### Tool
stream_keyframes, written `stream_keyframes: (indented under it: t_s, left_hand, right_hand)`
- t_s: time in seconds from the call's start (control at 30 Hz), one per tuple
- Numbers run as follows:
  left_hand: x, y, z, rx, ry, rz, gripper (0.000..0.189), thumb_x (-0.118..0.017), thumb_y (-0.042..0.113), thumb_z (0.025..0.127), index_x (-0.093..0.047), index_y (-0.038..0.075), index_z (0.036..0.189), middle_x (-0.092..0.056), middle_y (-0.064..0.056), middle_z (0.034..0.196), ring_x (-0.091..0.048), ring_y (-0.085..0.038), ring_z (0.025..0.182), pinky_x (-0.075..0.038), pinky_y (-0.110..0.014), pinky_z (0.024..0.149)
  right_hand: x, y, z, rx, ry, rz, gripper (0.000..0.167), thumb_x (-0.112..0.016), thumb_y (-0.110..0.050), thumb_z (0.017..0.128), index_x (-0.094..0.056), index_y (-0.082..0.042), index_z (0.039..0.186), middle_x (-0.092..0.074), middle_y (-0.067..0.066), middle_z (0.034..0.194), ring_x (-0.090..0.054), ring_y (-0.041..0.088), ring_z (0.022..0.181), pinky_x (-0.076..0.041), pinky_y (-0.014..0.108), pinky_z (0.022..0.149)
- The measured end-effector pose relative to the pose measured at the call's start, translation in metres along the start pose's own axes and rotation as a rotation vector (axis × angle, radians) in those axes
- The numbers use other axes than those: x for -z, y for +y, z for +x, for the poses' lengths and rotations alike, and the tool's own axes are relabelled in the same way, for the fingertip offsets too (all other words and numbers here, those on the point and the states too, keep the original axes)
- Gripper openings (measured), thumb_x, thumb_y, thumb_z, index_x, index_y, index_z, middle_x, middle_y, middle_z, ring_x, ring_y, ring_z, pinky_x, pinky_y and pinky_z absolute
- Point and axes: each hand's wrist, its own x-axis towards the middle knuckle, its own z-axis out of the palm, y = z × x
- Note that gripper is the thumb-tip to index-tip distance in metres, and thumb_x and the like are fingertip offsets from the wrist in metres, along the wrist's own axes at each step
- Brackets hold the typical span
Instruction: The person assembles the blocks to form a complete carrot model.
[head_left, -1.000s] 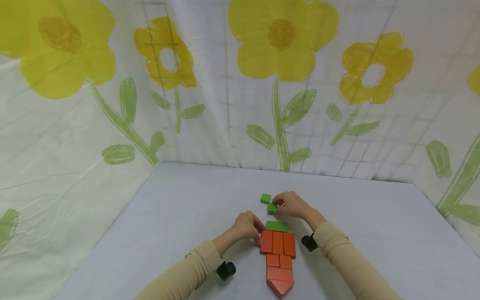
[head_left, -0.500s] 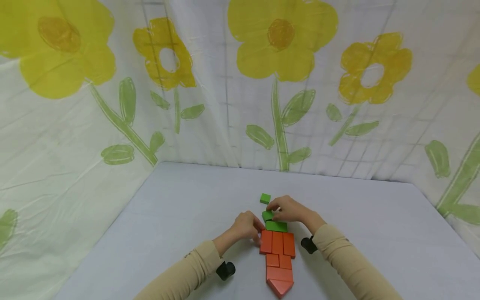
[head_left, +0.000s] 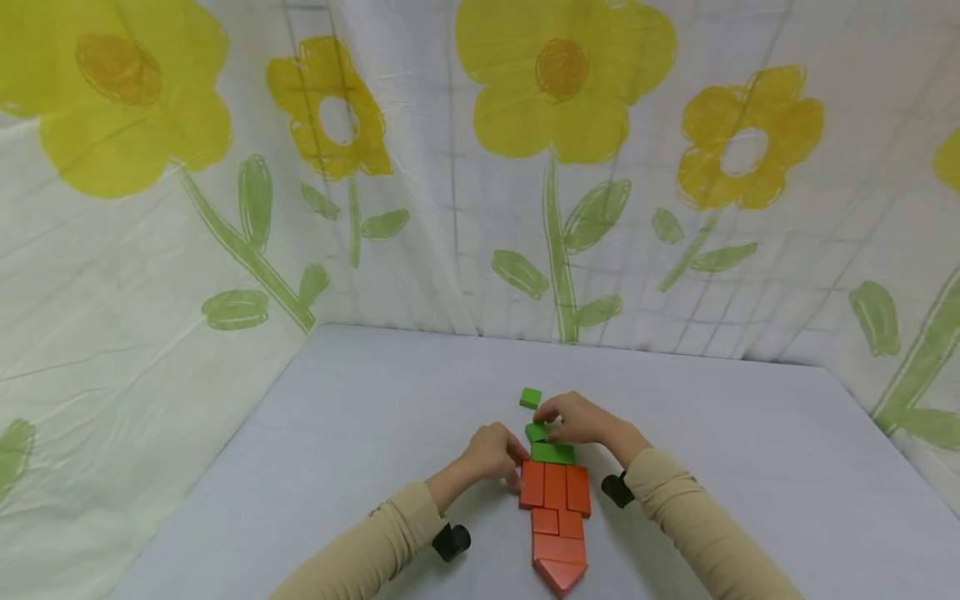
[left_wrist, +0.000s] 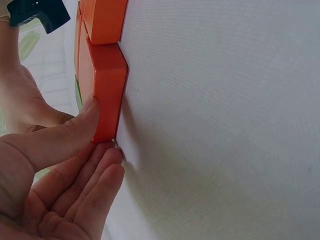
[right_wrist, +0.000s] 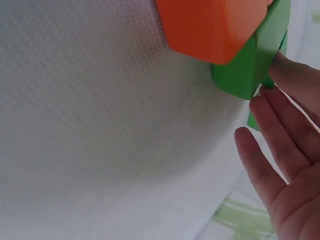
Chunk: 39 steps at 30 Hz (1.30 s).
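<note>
Several red wooden blocks (head_left: 555,485) lie flat together, narrowing to a triangular block (head_left: 561,575) at the near end. Across their far end lies a green rectangular block (head_left: 553,452). My right hand (head_left: 576,418) pinches a small green block (head_left: 535,432) between thumb and fingers, right at that green block's far left corner. My left hand (head_left: 491,454) rests against the left red block (left_wrist: 111,95), thumb on its side and fingers relaxed at its far end. Another small green block (head_left: 530,397) lies farther back, apart from the rest.
The blocks sit on a pale cloth-covered table (head_left: 375,400). A white curtain (head_left: 420,250) printed with yellow flowers hangs behind it. Each wrist wears a black camera, such as the left one (head_left: 452,542).
My right hand has brought the small green block nearer, to the far left of the green rectangular block. My left hand stays at the red block.
</note>
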Motion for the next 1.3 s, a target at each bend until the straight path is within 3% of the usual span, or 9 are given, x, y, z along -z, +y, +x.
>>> stream_keyframes:
  t_s: [0.13, 0.3, 0.37, 0.43, 0.6, 0.7, 0.87, 1.1, 1.3]
  left_hand:
    - [0.0, 0.0, -0.001, 0.005, 0.0, 0.001, 0.029, -0.086, -0.005, 0.063, -0.076, -0.002, 0.09, -0.071, -0.006, 0.077, -0.055, -0.009, 0.067, -0.045, -0.021, 0.058]
    - [-0.001, 0.001, 0.0, 0.019, 0.005, -0.004, 0.028, -0.085, -0.005, 0.063, -0.076, -0.002, 0.09, -0.071, -0.006, 0.077, -0.055, -0.01, 0.067, -0.045, -0.022, 0.058]
    - [-0.002, 0.0, 0.0, 0.022, 0.008, -0.004, 0.028, -0.085, -0.005, 0.063, -0.076, -0.002, 0.089, -0.071, -0.006, 0.076, -0.055, -0.01, 0.066, -0.046, -0.022, 0.058]
    - [-0.002, 0.0, -0.001, 0.026, 0.005, -0.008, 0.028, -0.085, -0.005, 0.063, -0.076, -0.002, 0.089, -0.071, -0.006, 0.077, -0.055, -0.01, 0.066, -0.046, -0.023, 0.058]
    - [-0.004, -0.001, -0.001, 0.029, 0.002, -0.02, 0.028, -0.085, -0.005, 0.063, -0.076, -0.002, 0.09, -0.071, -0.007, 0.078, -0.057, -0.01, 0.067, -0.047, -0.023, 0.058]
    - [-0.003, 0.0, -0.001, 0.025, 0.008, -0.016, 0.028, -0.086, -0.005, 0.063, -0.076, -0.002, 0.09, -0.071, -0.007, 0.078, -0.058, -0.011, 0.068, -0.048, -0.023, 0.059]
    - [-0.002, 0.001, -0.002, 0.022, 0.015, -0.003, 0.029, -0.086, -0.005, 0.062, -0.076, -0.002, 0.089, -0.071, -0.007, 0.077, -0.059, -0.011, 0.068, -0.048, -0.024, 0.059]
    - [-0.001, 0.001, -0.002, 0.015, 0.014, 0.001, 0.029, -0.087, -0.005, 0.062, -0.077, -0.001, 0.089, -0.072, -0.006, 0.077, -0.06, -0.01, 0.068, -0.048, -0.023, 0.061]
    - [0.001, 0.002, -0.003, -0.005, 0.011, 0.001, 0.029, -0.088, -0.004, 0.062, -0.077, -0.001, 0.089, -0.072, -0.006, 0.077, -0.06, -0.01, 0.069, -0.048, -0.023, 0.062]
  right_hand:
    - [0.005, 0.0, 0.002, -0.029, 0.017, -0.005, 0.026, -0.07, -0.001, 0.083, -0.07, 0.004, 0.109, -0.07, 0.013, 0.105, -0.064, 0.028, 0.097, -0.053, 0.037, 0.082]
    - [0.006, 0.006, 0.01, -0.071, 0.171, -0.067, 0.022, -0.065, 0.004, 0.085, -0.069, 0.006, 0.107, -0.069, 0.017, 0.103, -0.064, 0.033, 0.094, -0.053, 0.041, 0.081]
    - [0.003, 0.008, 0.015, -0.099, 0.204, -0.093, 0.025, -0.061, 0.007, 0.087, -0.067, 0.007, 0.111, -0.067, 0.02, 0.109, -0.062, 0.036, 0.101, -0.051, 0.045, 0.086]
    - [0.001, 0.008, 0.02, -0.124, 0.191, -0.112, 0.034, -0.055, 0.012, 0.086, -0.064, 0.007, 0.118, -0.063, 0.022, 0.118, -0.058, 0.039, 0.111, -0.046, 0.048, 0.093]
    - [-0.004, 0.001, 0.032, -0.204, 0.06, -0.158, 0.053, -0.042, 0.021, 0.085, -0.056, 0.003, 0.133, -0.051, 0.023, 0.138, -0.044, 0.04, 0.13, -0.033, 0.05, 0.107]
    - [-0.004, -0.003, 0.036, -0.252, 0.03, -0.18, 0.053, -0.044, 0.021, 0.086, -0.057, 0.0, 0.133, -0.053, 0.019, 0.137, -0.045, 0.038, 0.129, -0.034, 0.049, 0.106]
    - [-0.005, -0.002, 0.035, -0.286, 0.111, -0.194, 0.043, -0.05, 0.018, 0.086, -0.065, -0.001, 0.122, -0.062, 0.017, 0.124, -0.054, 0.036, 0.12, -0.041, 0.048, 0.101]
    - [-0.004, 0.009, 0.02, -0.241, 0.182, -0.234, 0.025, -0.057, 0.007, 0.09, -0.068, 0.002, 0.112, -0.066, 0.017, 0.114, -0.059, 0.036, 0.111, -0.045, 0.047, 0.095]
    - [0.005, 0.012, 0.001, -0.203, 0.196, -0.224, 0.025, -0.064, 0.005, 0.086, -0.067, 0.004, 0.111, -0.066, 0.018, 0.111, -0.06, 0.037, 0.108, -0.046, 0.047, 0.093]
